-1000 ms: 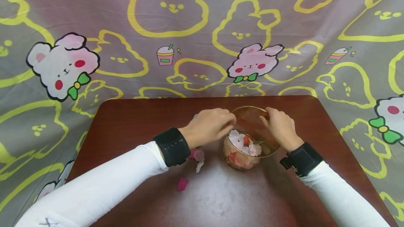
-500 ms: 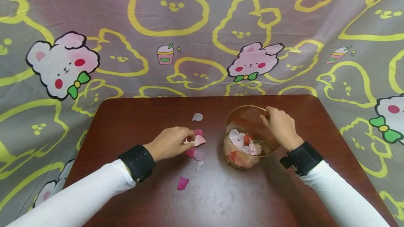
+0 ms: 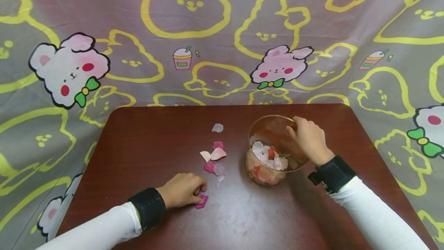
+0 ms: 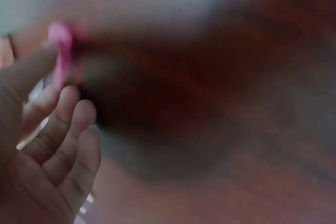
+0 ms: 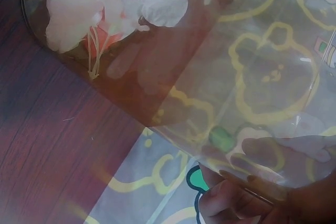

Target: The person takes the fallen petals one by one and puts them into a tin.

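Note:
A clear glass bowl (image 3: 256, 130) with pink, white and red petals inside stands tilted on the dark wooden table (image 3: 138, 142). My right hand (image 3: 306, 136) grips its far right rim; the right wrist view shows my fingers (image 5: 236, 195) curled on the glass bowl (image 5: 220, 98). Near the table's front, my left hand (image 3: 184, 190) pinches a magenta petal (image 3: 202, 200) lying on the wood. In the blurred left wrist view that petal (image 4: 60, 51) sits at my fingertips (image 4: 79, 111). Several loose petals (image 3: 215, 155) lie between my left hand and the bowl.
One pale petal (image 3: 217, 127) lies alone farther back on the table. A cartoon-print cloth (image 3: 222, 38) hangs behind the table and drapes down both sides. The table's rounded corners sit at the back left and right.
My left hand left the bowl's rim, passed over the petal cluster, and came down to the magenta petal near the front. The right hand and bowl have stayed put.

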`<move>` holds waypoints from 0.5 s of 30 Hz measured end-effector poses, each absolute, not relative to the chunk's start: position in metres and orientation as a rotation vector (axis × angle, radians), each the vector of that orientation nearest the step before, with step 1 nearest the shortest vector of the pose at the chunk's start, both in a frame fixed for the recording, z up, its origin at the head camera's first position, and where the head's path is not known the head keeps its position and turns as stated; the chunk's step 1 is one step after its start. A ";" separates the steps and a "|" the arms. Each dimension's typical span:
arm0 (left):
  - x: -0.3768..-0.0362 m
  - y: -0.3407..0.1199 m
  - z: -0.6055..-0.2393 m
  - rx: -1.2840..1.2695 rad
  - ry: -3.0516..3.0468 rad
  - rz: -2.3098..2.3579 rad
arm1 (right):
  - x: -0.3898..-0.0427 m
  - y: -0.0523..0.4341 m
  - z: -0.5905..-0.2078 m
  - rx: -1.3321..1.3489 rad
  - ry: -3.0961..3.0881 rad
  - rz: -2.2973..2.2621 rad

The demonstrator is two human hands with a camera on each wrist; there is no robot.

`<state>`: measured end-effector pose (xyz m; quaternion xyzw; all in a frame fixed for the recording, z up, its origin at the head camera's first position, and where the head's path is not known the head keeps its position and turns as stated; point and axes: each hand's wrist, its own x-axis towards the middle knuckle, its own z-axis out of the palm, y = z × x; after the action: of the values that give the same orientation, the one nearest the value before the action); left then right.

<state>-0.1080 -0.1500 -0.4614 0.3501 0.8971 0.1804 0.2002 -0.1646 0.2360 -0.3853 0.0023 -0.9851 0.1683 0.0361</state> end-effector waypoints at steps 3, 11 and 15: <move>-0.104 -0.149 -0.464 1.018 2.508 0.509 | -0.165 0.236 -0.385 0.010 -3.020 0.520; -0.108 -0.149 -0.463 0.991 2.499 0.547 | -0.164 0.235 -0.385 0.004 -3.028 0.511; -0.118 -0.144 -0.452 0.961 2.531 0.563 | -0.164 0.235 -0.385 0.009 -3.022 0.508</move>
<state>-0.1175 -0.1439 -0.4517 0.3414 0.8991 0.2000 0.1870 -0.1641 0.2354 -0.3847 0.0031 -0.9854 0.1657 0.0384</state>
